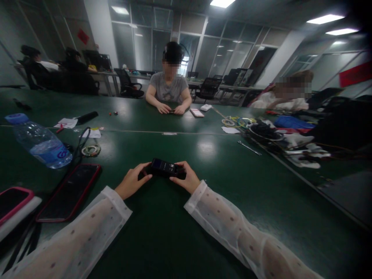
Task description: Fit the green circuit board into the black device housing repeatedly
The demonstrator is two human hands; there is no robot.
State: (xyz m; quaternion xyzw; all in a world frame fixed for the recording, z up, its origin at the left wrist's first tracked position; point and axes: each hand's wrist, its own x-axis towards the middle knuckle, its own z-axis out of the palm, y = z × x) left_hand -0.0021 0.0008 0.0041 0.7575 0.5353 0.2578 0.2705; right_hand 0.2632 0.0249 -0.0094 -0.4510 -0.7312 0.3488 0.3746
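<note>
Both hands (133,180) (188,177) hold one black device (164,167); the bottle (36,135) (blue-capped) contains some clear liquid (49,153).

One handheld device (164,167), black, oblong and box-shaped, with a dark, bluish panel towards the left of its upper face and small pale markings towards the right. Gripped at both ends, panel side up, long axis running left to right with the right end slightly nearer; over the green worktop (250,193), well apart from its far and right edges, contact with the surface unclear.
</note>
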